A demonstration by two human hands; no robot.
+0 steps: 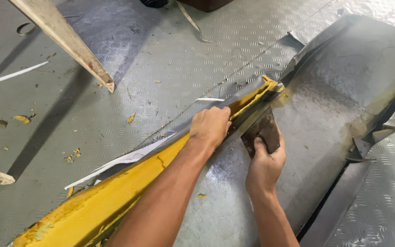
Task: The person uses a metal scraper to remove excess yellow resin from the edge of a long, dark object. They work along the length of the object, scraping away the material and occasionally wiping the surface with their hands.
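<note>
On the checker-plate floor (170, 59), your two hands work one metal panel (344, 91): your left hand (210, 126) clamps shut on its one peeled skin strip (241, 98) over one yellow foam slab (115, 192), your right hand (264, 163) grips one scraper (262, 130). Two wooden sticks (65, 39) lie left.

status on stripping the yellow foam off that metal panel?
Partway. Done: the grey metal sheet is mostly bare, with yellow crumbs scattered over the floor. In hand: left hand grips the peeled strip; right hand works a scraper at the seam. Left: the long yellow foam slab.
</note>
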